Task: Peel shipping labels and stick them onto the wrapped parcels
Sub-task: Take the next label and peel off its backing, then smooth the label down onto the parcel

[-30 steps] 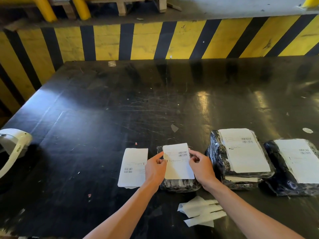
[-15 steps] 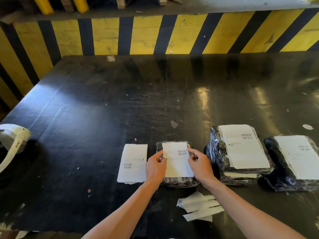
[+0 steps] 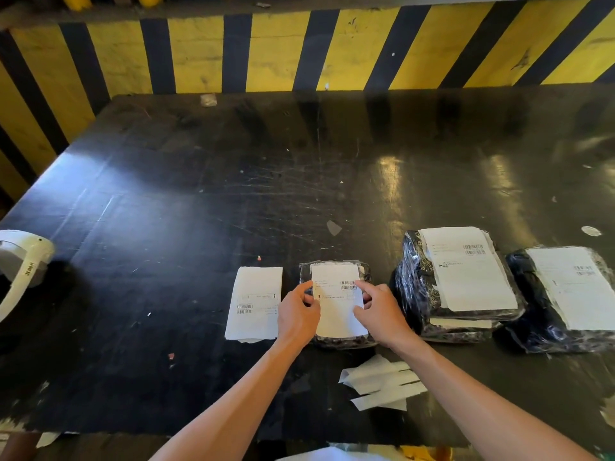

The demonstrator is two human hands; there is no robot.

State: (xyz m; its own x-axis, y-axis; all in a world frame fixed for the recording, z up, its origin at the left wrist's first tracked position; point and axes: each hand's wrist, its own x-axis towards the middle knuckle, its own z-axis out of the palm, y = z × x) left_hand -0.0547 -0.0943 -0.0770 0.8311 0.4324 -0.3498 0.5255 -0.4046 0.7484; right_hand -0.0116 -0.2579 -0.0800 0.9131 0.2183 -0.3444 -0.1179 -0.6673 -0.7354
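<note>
A small parcel wrapped in clear film lies on the black table, near the front edge. A white shipping label with a barcode lies flat on top of it. My left hand grips the label's left edge between thumb and fingers. My right hand holds the right edge, with the index finger stretched onto the label by the barcode. A small stack of loose labels lies just left of the parcel.
To the right sit two stacked dark parcels with a label on top, and another labelled dark parcel. Peeled backing strips lie in front. A white scanner stands at the left edge. A yellow-black striped wall is behind.
The label has come down from a raised hold to lie flat on the small parcel. Both hands stay at its edges and my right index finger now reaches onto it.
</note>
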